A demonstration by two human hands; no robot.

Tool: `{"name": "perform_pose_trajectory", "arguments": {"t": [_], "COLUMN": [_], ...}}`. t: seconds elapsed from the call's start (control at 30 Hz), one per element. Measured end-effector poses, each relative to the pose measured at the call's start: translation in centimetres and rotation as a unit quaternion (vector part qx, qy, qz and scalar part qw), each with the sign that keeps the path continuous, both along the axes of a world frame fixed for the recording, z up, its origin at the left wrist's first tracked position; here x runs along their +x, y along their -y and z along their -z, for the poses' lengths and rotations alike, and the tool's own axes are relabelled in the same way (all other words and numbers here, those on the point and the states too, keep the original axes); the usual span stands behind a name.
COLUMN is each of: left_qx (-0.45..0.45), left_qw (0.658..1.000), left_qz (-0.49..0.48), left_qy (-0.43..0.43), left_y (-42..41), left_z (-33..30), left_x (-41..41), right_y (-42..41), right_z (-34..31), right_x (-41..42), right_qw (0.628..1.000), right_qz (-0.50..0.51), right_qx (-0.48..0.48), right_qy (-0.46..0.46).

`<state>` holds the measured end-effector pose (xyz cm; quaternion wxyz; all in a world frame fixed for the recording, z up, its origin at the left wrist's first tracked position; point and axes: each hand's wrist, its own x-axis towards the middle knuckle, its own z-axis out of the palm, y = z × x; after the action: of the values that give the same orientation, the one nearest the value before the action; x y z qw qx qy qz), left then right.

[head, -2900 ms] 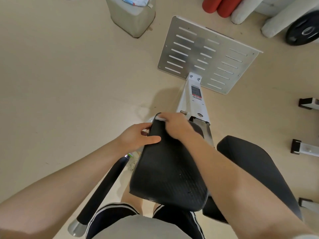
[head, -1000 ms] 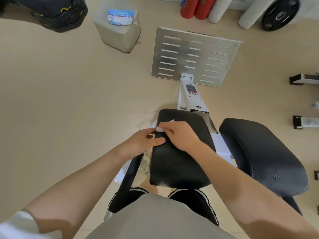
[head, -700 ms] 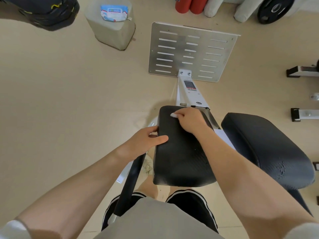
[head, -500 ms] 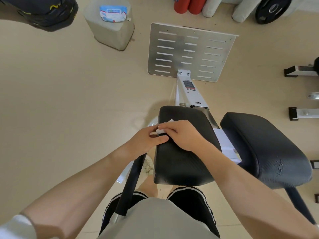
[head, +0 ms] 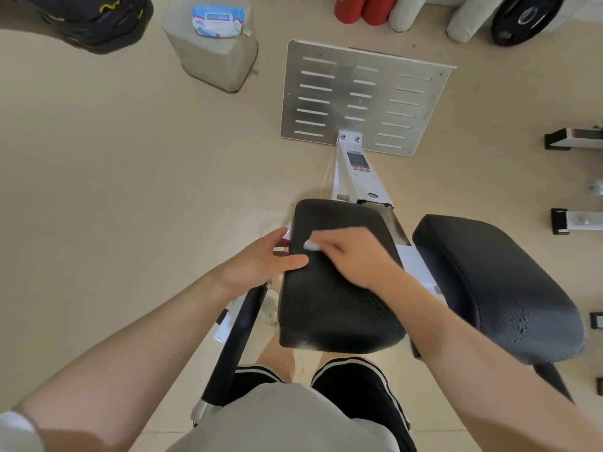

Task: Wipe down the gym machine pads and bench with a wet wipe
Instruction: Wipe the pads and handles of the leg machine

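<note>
Pinching a balled white wet wipe, the right hand presses it onto the left black pad. Left hand grips that pad's left edge, thumb on top. Right pad sits beside.

Pad: black pad, centre of view, long side running away from the person.
Right hand: right hand blurred, on top of the pad, holding a white wipe against it near the left edge.
Left hand: left hand grips the pad's left edge, thumb across the top.
Second pad: larger black pad to the right, surface scuffed.
Frame: white post runs up to a slotted metal plate.
Floor: beige; grey block with a wipes pack on top, upper left.
Bar: black bar under the left wrist.
</note>
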<state>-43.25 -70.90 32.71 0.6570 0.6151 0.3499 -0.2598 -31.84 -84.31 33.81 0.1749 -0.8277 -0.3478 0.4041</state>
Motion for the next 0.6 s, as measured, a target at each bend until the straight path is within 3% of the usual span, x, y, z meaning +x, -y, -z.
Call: {"name": "perform_pose_trajectory", "arguments": {"t": [0.1, 0.27, 0.37, 0.5, 0.6], "left_qx": [0.013, 0.060, 0.093, 0.088, 0.065], "left_qw": [1.000, 0.997, 0.988, 0.993, 0.995], "left_qz": [-0.008, -0.047, -0.118, -0.080, -0.065], "left_qy": [-0.018, -0.032, -0.019, 0.024, 0.024], "left_y": [0.3, 0.9, 2.0, 3.6, 4.1], "left_z": [0.0, 0.6, 0.3, -1.0, -1.7], "left_x": [0.0, -0.6, -1.0, -1.2, -1.5], "right_y": [1.6, 3.6, 3.8, 4.2, 6.1], "right_z": [-0.1, 3.6, 5.2, 2.7, 0.9], "right_x": [-0.1, 5.4, 7.9, 6.2, 3.7], "right_qw": [0.998, 0.997, 0.994, 0.995, 0.989], "right_qz": [-0.051, 0.071, 0.066, 0.039, -0.051], "right_qx": [0.020, -0.028, -0.092, 0.012, 0.081], "right_qy": [-0.015, -0.014, 0.014, -0.086, -0.111]}}
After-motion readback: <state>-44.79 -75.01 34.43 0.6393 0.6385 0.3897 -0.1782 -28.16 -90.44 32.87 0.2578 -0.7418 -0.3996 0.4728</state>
